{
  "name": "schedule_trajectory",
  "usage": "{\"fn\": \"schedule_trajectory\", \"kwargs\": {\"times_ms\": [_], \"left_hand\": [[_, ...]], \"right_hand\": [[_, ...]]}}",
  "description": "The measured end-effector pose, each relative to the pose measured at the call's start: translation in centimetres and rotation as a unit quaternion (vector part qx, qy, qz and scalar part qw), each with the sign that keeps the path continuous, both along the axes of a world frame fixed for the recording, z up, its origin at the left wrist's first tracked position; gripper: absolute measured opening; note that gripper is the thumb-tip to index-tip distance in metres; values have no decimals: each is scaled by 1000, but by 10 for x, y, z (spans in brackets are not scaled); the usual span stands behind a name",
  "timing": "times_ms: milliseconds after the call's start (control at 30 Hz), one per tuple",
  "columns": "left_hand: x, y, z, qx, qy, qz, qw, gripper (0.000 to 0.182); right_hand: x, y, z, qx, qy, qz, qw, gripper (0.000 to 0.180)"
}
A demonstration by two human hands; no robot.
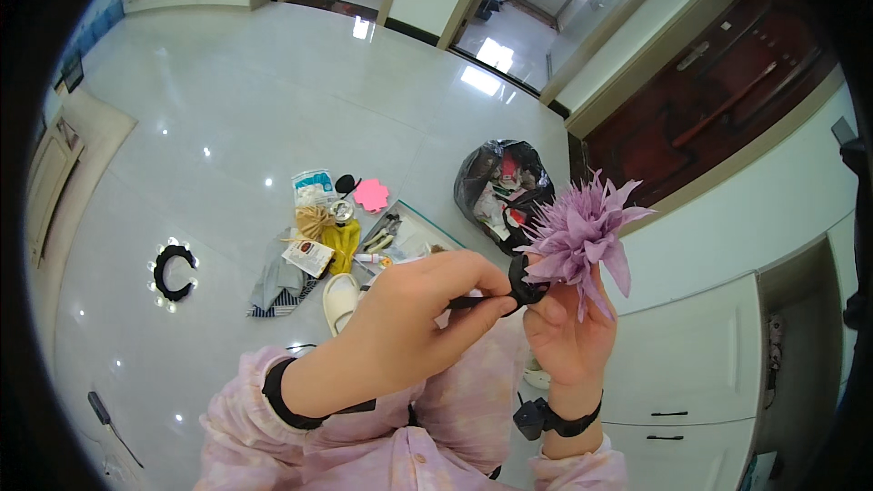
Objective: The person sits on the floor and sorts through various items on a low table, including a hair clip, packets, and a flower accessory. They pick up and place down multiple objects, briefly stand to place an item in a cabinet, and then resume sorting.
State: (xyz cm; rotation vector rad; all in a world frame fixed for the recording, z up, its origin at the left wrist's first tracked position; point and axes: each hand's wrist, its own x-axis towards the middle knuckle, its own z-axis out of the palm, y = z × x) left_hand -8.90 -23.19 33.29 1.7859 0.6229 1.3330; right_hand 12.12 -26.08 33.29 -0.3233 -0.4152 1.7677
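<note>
A purple artificial flower (586, 239) with pointed petals is held up by my right hand (569, 334), whose fingers are partly hidden behind the bloom. Black material (526, 286), wound or bunched, lies at the flower's base between both hands. My left hand (423, 314) pinches a black strip (470, 301) of it between thumb and fingertips. Both wrists wear black bands.
On the floor lie a black padded headband (174, 273), yellow cloth (341, 245), grey cloth (278, 276), a pink cut-out shape (372, 196), a shallow tray (430, 225) with tools, and a pale slipper (339, 301). A black rubbish bag (470, 184) stands ahead; white cabinets (682, 348) are at right.
</note>
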Motion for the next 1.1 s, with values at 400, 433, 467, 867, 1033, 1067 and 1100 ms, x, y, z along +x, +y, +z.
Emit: {"fn": "schedule_trajectory", "kwargs": {"times_ms": [400, 433, 467, 867, 1033, 1067, 1100], "left_hand": [[-6, 10, -6, -196, -167, -143, 956, 10], [-6, 10, -6, -192, -171, -133, 957, 10], [-4, 10, -6, -190, -175, -127, 958, 10], [21, 12, -11, 147, -56, 78, 984, 24], [16, 13, -10, 136, -7, 94, 986, 22], [15, 12, -8, 122, 12, 93, 988, 21], [15, 10, -7, 43, -20, 51, 998, 18]], "right_hand": [[10, 15, -6, 41, 24, -42, 998, 37], [10, 17, -3, 61, 42, -62, 995, 33], [11, 18, 0, 66, 29, -88, 994, 33], [-2, 2, -19, -10, 104, 33, 994, 45], [7, -2, -25, 61, 121, 61, 989, 48], [9, -2, -27, 74, 126, 70, 987, 48], [12, -3, -29, 86, 131, 79, 984, 48]]}}
